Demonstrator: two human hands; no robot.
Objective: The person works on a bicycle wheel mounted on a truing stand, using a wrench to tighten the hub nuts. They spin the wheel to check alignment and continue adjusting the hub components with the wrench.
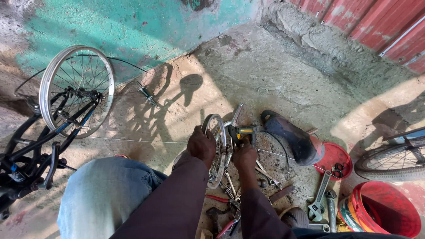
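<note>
holding the small wheel [216, 148] on its edge, the left hand [201, 145] grips the rim tight at about 9 o'clock. the right hand [245, 156] is closed on the yellow tool [242, 131] at 3 o'clock (closer to the hub). wrenches [319, 200] lie at 4 o'clock.

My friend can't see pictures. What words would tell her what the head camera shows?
A person sitting on a concrete floor grips a small bicycle wheel with the left hand while the right hand works at its hub. Wrenches and pliers lie nearby, beside a red bucket; a black bicycle lies to the left.
</note>
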